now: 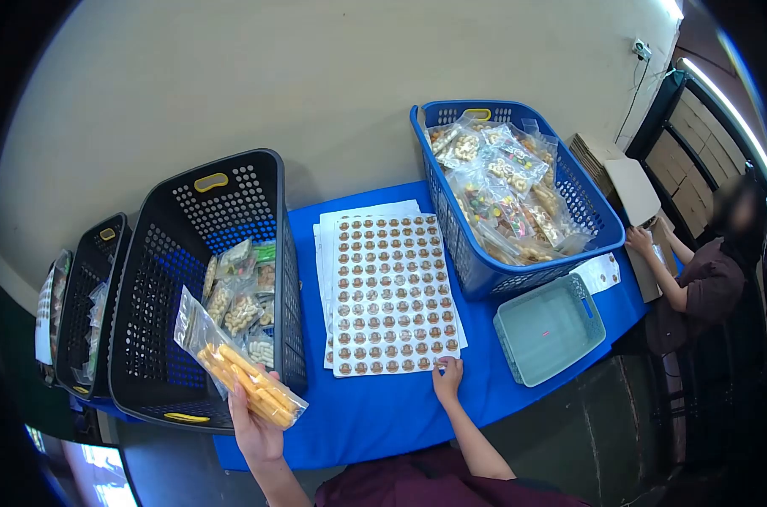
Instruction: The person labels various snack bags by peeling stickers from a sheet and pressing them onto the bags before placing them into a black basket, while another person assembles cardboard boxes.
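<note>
My left hand (256,427) is closed around a clear plastic bag of yellow stick-shaped snacks (244,376), held tilted at the front of the black basket. My right hand (447,378) has its fingers pinched at the lower right corner of a sticker sheet (392,296). Rows of round brown stickers cover that sheet, which lies on top of other sheets on the blue cloth (375,427). Whether a single sticker is between the right fingertips is too small to tell.
The black basket (138,279) holds bagged snacks (240,304); more baskets stand at its left. A blue basket (476,272) is heaped with snack bags (506,186). Near the right table edge sits a green tray (552,342). Another person (709,275) handles a cardboard box (645,270).
</note>
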A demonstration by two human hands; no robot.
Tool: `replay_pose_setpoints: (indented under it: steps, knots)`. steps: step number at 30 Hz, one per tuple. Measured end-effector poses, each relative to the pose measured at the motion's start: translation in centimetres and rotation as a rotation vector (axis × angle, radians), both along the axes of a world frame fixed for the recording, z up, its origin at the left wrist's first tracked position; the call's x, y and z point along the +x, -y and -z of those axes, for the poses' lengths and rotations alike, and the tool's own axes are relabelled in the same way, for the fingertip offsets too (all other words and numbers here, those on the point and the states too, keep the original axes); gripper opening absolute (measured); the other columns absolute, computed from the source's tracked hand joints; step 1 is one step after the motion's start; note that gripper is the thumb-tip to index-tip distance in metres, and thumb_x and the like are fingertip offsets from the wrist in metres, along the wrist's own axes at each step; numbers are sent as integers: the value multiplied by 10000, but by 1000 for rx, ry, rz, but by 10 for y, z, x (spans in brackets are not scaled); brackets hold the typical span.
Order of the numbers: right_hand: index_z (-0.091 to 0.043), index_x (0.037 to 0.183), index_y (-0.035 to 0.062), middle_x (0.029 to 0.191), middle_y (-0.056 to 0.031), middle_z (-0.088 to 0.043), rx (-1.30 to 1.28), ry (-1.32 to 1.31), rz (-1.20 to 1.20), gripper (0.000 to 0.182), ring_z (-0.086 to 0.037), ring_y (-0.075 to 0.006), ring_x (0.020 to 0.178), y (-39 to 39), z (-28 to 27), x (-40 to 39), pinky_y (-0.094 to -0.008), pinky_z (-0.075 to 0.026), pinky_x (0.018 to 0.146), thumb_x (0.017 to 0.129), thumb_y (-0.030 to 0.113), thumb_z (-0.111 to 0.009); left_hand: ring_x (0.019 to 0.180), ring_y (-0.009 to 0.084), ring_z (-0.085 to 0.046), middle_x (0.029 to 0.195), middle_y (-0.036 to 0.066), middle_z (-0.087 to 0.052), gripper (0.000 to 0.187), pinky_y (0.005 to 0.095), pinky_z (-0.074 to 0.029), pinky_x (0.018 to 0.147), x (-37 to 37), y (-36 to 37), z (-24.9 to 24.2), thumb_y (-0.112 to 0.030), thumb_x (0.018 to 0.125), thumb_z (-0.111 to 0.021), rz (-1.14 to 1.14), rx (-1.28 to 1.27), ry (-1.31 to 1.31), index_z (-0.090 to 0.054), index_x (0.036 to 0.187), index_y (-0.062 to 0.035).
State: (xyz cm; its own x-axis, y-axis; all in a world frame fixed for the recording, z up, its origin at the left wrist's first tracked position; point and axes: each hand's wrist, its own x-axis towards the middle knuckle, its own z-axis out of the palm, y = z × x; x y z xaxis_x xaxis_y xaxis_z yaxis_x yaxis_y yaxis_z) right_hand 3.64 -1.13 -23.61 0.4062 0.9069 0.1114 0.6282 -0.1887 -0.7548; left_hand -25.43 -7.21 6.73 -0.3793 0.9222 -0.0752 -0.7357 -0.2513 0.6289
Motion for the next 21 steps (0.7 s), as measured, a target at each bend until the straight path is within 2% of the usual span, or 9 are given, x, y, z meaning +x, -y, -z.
replay_pose_setpoints:
  steps: [2, 5, 6, 9, 13, 16, 18, 21]
  knots:
    - [-533, 810, 11, 874, -94, -461, -89, -252, -19, 107, -485, -202, 777, -4, 8, 12, -291, -405, 703, 717, 32, -581, 966, 263, -544, 1114, 151, -484, 396, 381, -519, 733, -1, 0, 1, -262, 913, -375, 14, 17, 16, -322, 1236, -40]
    - [-535, 761, 4, 775, -61, -450, -69, -340, 4, 64, -475, -148, 706, -8, 7, 16, -254, -403, 644, 732, 48, -571, 970, 253, -535, 1121, 132, -478, 384, 402, -504, 748, -2, 1, 4, -260, 917, -357, 60, 71, 16, -326, 1232, -42]
    - [-527, 807, 9, 771, -45, -479, -123, -347, -21, 63, -470, -126, 732, -8, 7, 18, -243, -391, 674, 774, 63, -524, 979, 241, -525, 1130, 114, -478, 381, 404, -490, 767, -4, 2, 6, -263, 920, -343, 99, 101, -9, -331, 1230, -41]
    - [-515, 858, 20, 823, -42, -529, -172, -699, 5, 90, -474, -108, 763, -8, 5, 26, -235, -383, 708, 823, 92, -475, 985, 228, -517, 1137, 97, -479, 374, 405, -476, 786, -5, 3, 7, -265, 923, -329, 141, 131, -29, -342, 1223, -43]
    - [-504, 892, 31, 878, -41, -550, -181, -840, -45, 117, -479, -98, 777, -6, -1, 32, -223, -372, 725, 866, 126, -441, 953, 269, -539, 1108, 146, -455, 374, 438, -518, 723, -3, 1, 4, -246, 912, -368, 75, 85, 46, -310, 1222, -45]
    - [-506, 903, 36, 864, -38, -551, -176, -868, -13, 119, -479, -89, 759, -7, -10, 29, -219, -376, 696, 872, 137, -454, 928, 272, -553, 1074, 165, -473, 397, 422, -510, 743, -2, 0, 0, -235, 893, -420, 100, 103, 12, -306, 1204, -17]
    - [-509, 917, 39, 855, -37, -550, -216, -907, 31, 114, -479, -84, 743, -6, -27, 28, -216, -381, 674, 873, 133, -464, 906, 274, -563, 1039, 176, -491, 408, 408, -500, 763, -1, 2, 3, -215, 876, -454, 69, 67, -117, -309, 1188, 3]
    - [-512, 934, 27, 819, -29, -543, -315, -1167, 82, 113, -480, -87, 714, -4, -43, 28, -221, -393, 644, 867, 111, -476, 911, 249, -559, 1035, 149, -520, 401, 378, -487, 773, 5, 3, 2, -184, 857, -493, 53, 10, -415, -342, 1178, 3]
